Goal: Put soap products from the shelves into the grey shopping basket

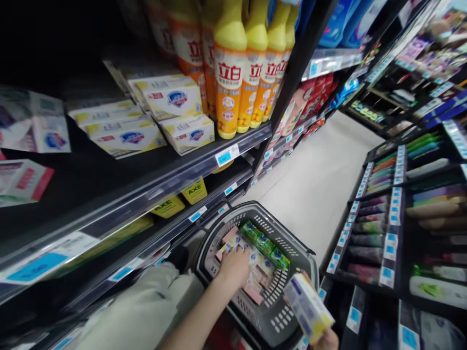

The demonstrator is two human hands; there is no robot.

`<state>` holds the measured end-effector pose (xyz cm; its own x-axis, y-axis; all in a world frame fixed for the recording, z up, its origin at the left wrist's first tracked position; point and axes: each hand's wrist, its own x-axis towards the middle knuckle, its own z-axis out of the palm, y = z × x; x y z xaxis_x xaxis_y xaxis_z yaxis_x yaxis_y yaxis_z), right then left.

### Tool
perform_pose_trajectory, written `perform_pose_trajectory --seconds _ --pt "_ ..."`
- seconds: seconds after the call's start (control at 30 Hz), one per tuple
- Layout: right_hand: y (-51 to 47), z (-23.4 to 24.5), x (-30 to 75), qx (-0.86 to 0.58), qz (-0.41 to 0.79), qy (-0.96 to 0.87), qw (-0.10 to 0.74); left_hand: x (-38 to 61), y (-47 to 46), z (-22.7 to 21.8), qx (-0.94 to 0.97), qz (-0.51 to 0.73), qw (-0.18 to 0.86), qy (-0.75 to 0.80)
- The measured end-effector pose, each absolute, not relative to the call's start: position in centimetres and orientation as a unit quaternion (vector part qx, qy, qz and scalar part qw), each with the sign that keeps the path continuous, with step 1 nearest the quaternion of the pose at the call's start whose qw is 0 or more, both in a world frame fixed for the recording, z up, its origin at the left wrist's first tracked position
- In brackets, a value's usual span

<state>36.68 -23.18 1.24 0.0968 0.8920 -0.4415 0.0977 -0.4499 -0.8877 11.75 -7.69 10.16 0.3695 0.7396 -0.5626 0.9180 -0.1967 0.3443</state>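
A grey plastic shopping basket [282,323] stands below me with several small boxes and green packs in it. My left hand [235,266] reaches into it, fingers curled down onto a white-and-yellow soap box [237,244] among the others; its fingertips are partly hidden. Pink-ended boxes [253,293] lie beside that hand, and a row of green wrapped packs [263,244] runs along the far side. Over the basket's right rim my right hand [326,339] is closed around another white-and-yellow soap box [308,305], held tilted.
On the left shelf [146,192] sit stacked soap boxes [127,138] and yellow-orange detergent bottles [229,87]. Yellow AXE bottles [195,190] stand lower down. A rack of packaged goods [372,223] lines the right side, and pale floor [317,170] runs between.
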Motion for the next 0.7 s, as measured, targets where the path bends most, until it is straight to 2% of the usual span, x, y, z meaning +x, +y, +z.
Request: perform_pose_trajectory --seconds 0.07,0.17,0.23,0.37,0.5,0.7 --pt "-24.2 -1.6 37.1 -0.696 0.526 -0.399 0.282 11.8 -7.7 10.3 0.761 -0.134 0.324 0.546" --pt "-24.7 -7.5 37.0 -0.765 0.416 -0.488 0.063 11.9 -7.7 10.5 0.760 -0.135 0.326 0.546" --pt "-24.7 -11.7 36.8 -0.769 0.361 -0.526 -0.033 12.0 -7.7 10.5 0.757 -0.141 0.329 0.547" --pt "-23.8 -18.3 36.3 -0.756 0.312 -0.563 -0.121 12.4 -7.4 10.4 0.747 -0.164 0.333 0.552" --pt "-22.4 -22.4 35.0 -0.749 0.282 -0.570 -0.187 12.7 -7.2 10.3 0.737 -0.192 0.345 0.549" --pt "-21.8 -27.0 33.1 -0.728 0.277 -0.593 -0.204 13.3 -6.9 9.9 0.705 -0.234 0.389 0.545"
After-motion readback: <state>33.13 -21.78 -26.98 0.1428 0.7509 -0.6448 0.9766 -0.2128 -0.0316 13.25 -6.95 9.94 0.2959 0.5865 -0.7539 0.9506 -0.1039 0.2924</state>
